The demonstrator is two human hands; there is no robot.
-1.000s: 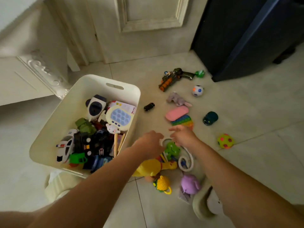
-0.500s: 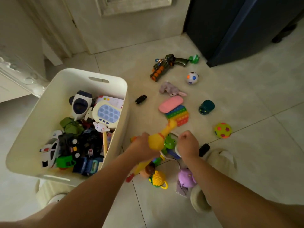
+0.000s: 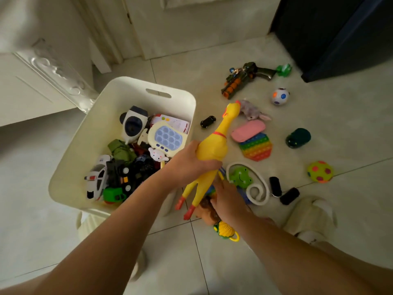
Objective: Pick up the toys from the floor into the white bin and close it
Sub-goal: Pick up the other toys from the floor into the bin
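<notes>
My left hand (image 3: 187, 162) grips a yellow rubber chicken (image 3: 214, 143) by its body, lifted off the floor just right of the white bin (image 3: 119, 96). The bin is open and holds several toys, among them a pop game console (image 3: 168, 138) and a white police car (image 3: 95, 179). My right hand (image 3: 226, 199) reaches down onto a brown toy (image 3: 205, 209) on the floor below the chicken's feet; whether it grips the toy is unclear. A green frog toy (image 3: 241, 177) with a white ring (image 3: 258, 184) lies beside it, and a yellow toy (image 3: 226, 231) lies nearer me.
More toys lie on the tiles to the right: a toy gun (image 3: 244, 78), a white spotted ball (image 3: 280, 96), a plush rabbit (image 3: 252, 112), a pink pad (image 3: 247, 130), a rainbow pop mat (image 3: 256, 146), a dark green toy (image 3: 297, 138), a yellow-pink ball (image 3: 320, 171), a small black car (image 3: 208, 121). My slipper (image 3: 312, 216) stands at right.
My left hand has raised the rubber chicken higher beside the bin. My right hand has moved down from the frog toy to the brown toy.
</notes>
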